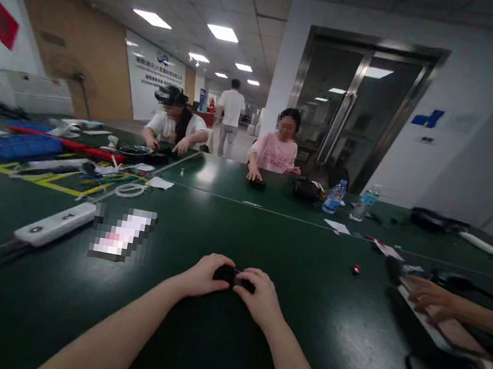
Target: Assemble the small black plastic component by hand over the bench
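Low over the near middle of the green table (295, 339), both hands meet at a small black rounded object (225, 275), shaped much like a computer mouse. My left hand (202, 275) grips its left side, thumb in front and fingers curled over the top. My right hand (261, 295) pinches the dark part at the right in the same way. Fingers cover much of it, so I cannot tell whether it is one piece or two. A blurred-out phone-like slab (124, 234) lies to the left of my hands.
A white power strip (57, 223) lies at left, near cables and a blue tray (19, 144). Water bottles (334, 197) stand far right of centre. A small red-and-silver item (356, 269) sits at right, before a co-worker's hand (431, 298). Two people sit opposite.
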A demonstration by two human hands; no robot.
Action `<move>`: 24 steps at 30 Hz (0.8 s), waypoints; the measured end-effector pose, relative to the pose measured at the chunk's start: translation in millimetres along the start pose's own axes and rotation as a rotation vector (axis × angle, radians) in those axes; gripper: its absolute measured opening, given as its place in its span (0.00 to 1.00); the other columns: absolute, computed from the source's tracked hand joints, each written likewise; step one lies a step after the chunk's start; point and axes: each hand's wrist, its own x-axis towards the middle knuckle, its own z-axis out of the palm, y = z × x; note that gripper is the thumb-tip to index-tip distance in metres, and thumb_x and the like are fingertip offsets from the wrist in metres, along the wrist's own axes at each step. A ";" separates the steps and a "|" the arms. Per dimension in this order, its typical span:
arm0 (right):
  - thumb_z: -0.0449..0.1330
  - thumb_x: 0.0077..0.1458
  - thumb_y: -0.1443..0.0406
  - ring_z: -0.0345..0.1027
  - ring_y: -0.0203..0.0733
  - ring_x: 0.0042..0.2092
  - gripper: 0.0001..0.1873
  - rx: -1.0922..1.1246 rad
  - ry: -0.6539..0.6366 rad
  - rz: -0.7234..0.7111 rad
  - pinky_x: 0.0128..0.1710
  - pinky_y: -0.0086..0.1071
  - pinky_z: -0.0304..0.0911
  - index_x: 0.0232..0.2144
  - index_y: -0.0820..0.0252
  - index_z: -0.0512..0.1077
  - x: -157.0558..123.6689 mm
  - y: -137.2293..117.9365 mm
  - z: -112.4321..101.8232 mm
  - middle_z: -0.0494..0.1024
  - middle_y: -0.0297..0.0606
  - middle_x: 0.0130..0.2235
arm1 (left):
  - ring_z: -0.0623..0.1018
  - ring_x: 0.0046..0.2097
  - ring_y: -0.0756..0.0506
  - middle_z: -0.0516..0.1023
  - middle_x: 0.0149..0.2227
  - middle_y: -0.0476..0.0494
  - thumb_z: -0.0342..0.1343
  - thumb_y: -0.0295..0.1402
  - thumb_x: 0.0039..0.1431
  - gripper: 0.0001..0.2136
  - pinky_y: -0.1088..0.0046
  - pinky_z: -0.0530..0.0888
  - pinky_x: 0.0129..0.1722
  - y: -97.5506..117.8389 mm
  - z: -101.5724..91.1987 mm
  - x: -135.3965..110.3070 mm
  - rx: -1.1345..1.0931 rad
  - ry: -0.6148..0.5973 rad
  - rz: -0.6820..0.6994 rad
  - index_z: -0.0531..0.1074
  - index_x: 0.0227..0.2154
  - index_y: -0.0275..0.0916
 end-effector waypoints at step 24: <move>0.55 0.49 0.61 0.66 0.42 0.44 0.15 0.253 0.125 0.229 0.44 0.37 0.61 0.41 0.55 0.70 -1.6 17.1 -32.8 0.74 0.35 0.41 | 0.67 0.49 0.42 0.69 0.47 0.43 0.55 0.37 0.49 0.21 0.63 0.63 0.50 5.7 -7.5 -2.5 -0.091 -0.059 -0.109 0.65 0.48 0.44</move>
